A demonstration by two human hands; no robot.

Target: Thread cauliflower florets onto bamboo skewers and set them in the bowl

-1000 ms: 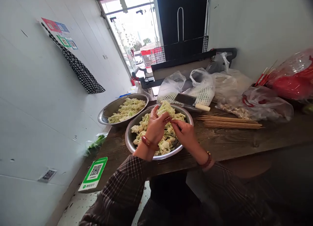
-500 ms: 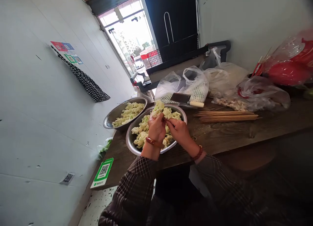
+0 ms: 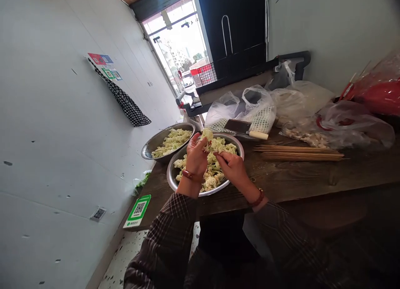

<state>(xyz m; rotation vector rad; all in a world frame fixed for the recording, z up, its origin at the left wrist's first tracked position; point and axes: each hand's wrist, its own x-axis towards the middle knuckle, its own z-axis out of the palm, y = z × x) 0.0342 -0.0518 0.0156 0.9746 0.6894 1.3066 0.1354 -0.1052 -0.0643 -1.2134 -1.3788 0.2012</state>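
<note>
One cauliflower piece (image 3: 206,134) sits in the left hand (image 3: 196,158), its pale top rising above the fingers, which curl round its lower part, over the near bowl (image 3: 170,177). The right hand (image 3: 233,167) comes in close beside it, thumb and forefinger pinched together; from where I stand I can't tell what, if anything, is between them. More florets (image 3: 211,181) lie in the bowl beneath both hands. A second bowl (image 3: 144,152), also holding florets, stands just beyond it, to the left. Over on the right of the worktop (image 3: 281,176) lie a cleaver (image 3: 237,125) with a pale handle and a bundle of thin sticks (image 3: 300,153), in front of plastic bags (image 3: 259,105).
</note>
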